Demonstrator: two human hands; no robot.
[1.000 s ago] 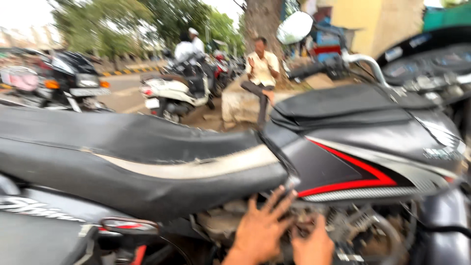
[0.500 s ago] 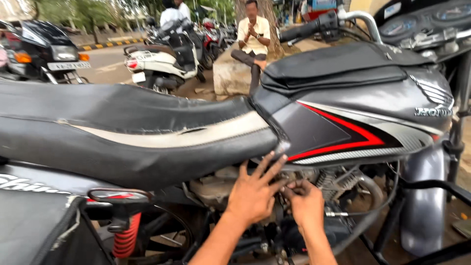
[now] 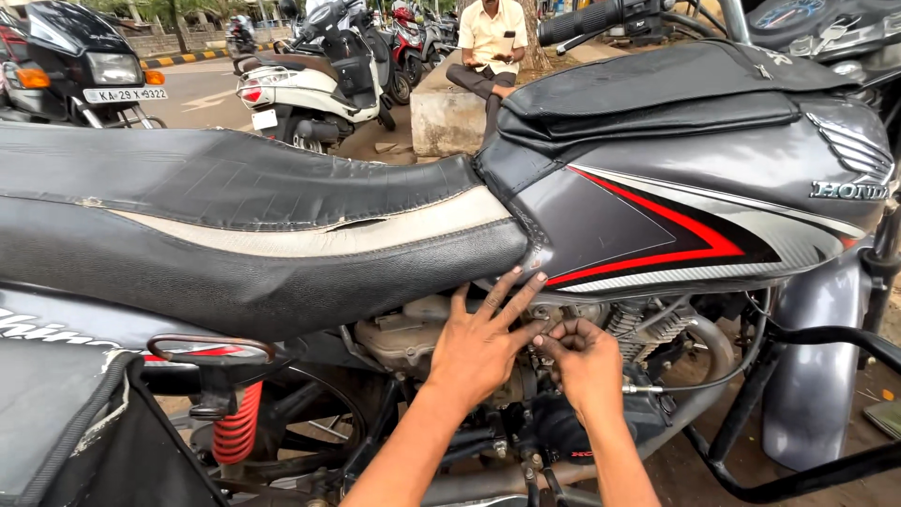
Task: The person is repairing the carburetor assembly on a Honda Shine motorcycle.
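A grey motorcycle stands side-on before me, with a worn black seat (image 3: pixel 235 225) and a grey fuel tank (image 3: pixel 713 188) marked with red and silver stripes. My left hand (image 3: pixel 483 343) reaches under the seat's front end, fingers spread over the engine area (image 3: pixel 413 333). My right hand (image 3: pixel 587 361) is beside it, fingertips pinched on a small part by the carburettor, too small to name. A thin cable (image 3: pixel 685 383) runs right from there.
A red rear shock spring (image 3: pixel 235 427) sits at lower left. Handlebar grip (image 3: pixel 582 21) is up top. Behind stand a white scooter (image 3: pixel 310 80) and a dark motorcycle (image 3: pixel 75 61). A person in a yellow shirt (image 3: pixel 493 38) sits on a concrete block (image 3: pixel 446 117).
The view has steadied and dropped closer to the engine. Both hands have pushed further in under the tank, and my right fingers have closed together on the small part.
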